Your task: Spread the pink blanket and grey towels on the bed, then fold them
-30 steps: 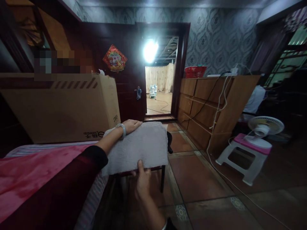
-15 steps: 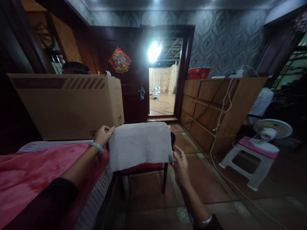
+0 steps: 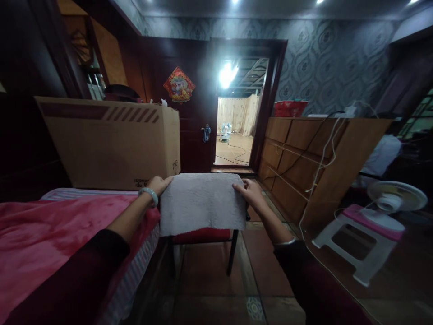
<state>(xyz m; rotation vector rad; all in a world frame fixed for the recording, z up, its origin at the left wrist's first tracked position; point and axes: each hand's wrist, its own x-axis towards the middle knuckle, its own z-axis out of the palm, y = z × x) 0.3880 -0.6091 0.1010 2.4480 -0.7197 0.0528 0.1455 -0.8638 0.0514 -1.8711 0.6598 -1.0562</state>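
Left arm (image 3: 131, 217) and right arm (image 3: 271, 220) stretch forward from dark sleeves (image 3: 89, 264); left grip (image 3: 157, 186) and right grip (image 3: 251, 191) stand apart, each closed in a pinch.

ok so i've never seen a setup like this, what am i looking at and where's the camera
There's no machine here: these are a person's own bare hands. One camera, worn on the head, takes every picture, looking forward and down. The left hand and right hand hold opposite sides of a pale cloth, near its far corners. It lies over a dark-legged chair, with red showing beneath. To the left are a pink blanket and a cardboard box; to the right, a fan on a stool.
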